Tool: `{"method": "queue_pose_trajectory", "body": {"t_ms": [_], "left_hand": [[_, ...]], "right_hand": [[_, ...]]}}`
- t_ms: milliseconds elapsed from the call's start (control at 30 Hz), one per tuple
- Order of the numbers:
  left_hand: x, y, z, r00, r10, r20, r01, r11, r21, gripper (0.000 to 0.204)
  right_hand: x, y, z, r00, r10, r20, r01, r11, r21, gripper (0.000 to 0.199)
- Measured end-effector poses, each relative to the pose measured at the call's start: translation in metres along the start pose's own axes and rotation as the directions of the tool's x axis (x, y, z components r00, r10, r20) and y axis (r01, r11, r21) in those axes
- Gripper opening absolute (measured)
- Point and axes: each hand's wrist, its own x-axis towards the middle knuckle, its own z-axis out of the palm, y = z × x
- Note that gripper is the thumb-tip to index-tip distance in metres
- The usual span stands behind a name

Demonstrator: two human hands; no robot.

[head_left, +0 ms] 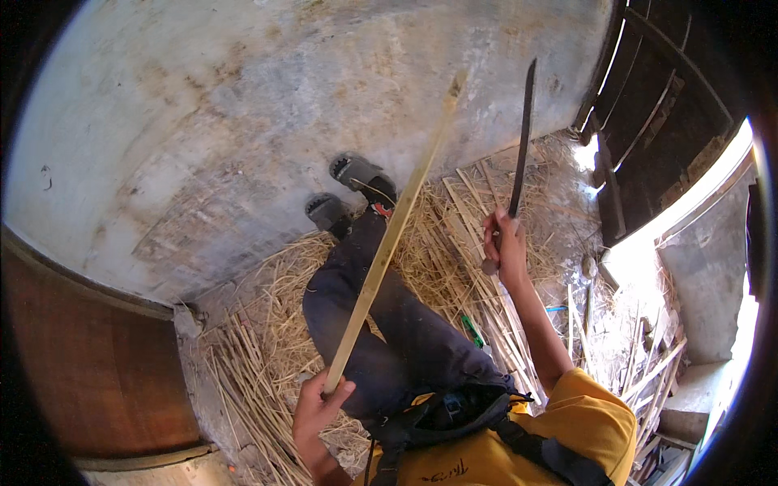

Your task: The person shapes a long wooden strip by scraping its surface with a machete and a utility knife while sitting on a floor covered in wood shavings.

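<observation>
While the left hand is closed round the near end of the bamboo strip, the strip slants up over the legs toward the wall. Looks light, thin, springy along its length; likely splintery edges, so the low-end grip suits it. Right hand fingers wrapped on the handle of a long dark knife, blade up, apart from the strip. Blade: stiff, flat metal. Floor: dry straw and split slats, loose and fibrous.
</observation>
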Motion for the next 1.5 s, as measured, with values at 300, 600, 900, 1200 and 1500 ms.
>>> {"method": "queue_pose_trajectory", "body": {"t_ms": [300, 600, 900, 1200, 1500], "left_hand": [[0.025, 0.024, 0.039, 0.989, -0.110, 0.098, 0.139, 0.914, -0.382, 0.024], [0.047, 0.031, 0.063, 0.997, 0.072, 0.010, -0.066, 0.956, -0.284, 0.051], [0.069, 0.031, 0.056, 0.969, 0.005, -0.249, -0.063, 0.972, -0.226, 0.043], [0.091, 0.024, 0.054, 0.953, 0.038, -0.301, -0.074, 0.991, -0.110, 0.046], [0.090, 0.034, 0.060, 0.920, 0.050, -0.389, -0.033, 0.998, 0.051, 0.041]], "right_hand": [[-0.039, 0.006, 0.004, 0.867, -0.207, 0.454, 0.445, 0.731, -0.517, 0.074], [-0.048, -0.004, 0.062, 0.567, -0.246, 0.786, 0.804, 0.375, -0.462, 0.059], [-0.019, -0.011, 0.112, 0.517, -0.256, 0.817, 0.830, 0.382, -0.406, 0.049], [0.008, -0.007, 0.125, 0.318, -0.367, 0.874, 0.947, 0.172, -0.272, 0.046], [0.066, -0.022, 0.146, 0.559, -0.329, 0.761, 0.816, 0.377, -0.438, 0.047]]}}
